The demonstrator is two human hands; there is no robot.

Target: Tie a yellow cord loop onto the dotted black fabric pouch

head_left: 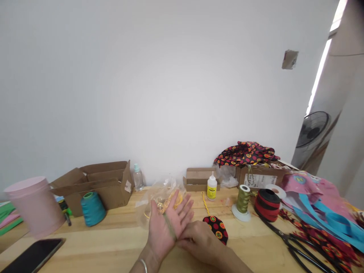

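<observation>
My left hand (167, 223) is held palm up above the table, fingers stretched out and spread. Olive-green thread (170, 227) lies wrapped in a band across its palm. Against the little-finger edge of that palm, my right hand (200, 240) is closed in a pinch where the thread band ends; its fingertips are partly hidden. Just beyond my right hand lies a round black patterned fabric piece (218, 227) with a twisted yellow cord (205, 204). A spool of olive-green thread (243, 200) stands upright to the right.
Behind my hands are a clear plastic bag (146, 206) with yellow cord and a glue bottle (212, 186). Left stand a teal thread cone (93, 209), cardboard box (113, 193), pink canister (35, 206) and phone (32, 258). Right lie black scissors (287, 239), a red-black spool (267, 204) and fabric.
</observation>
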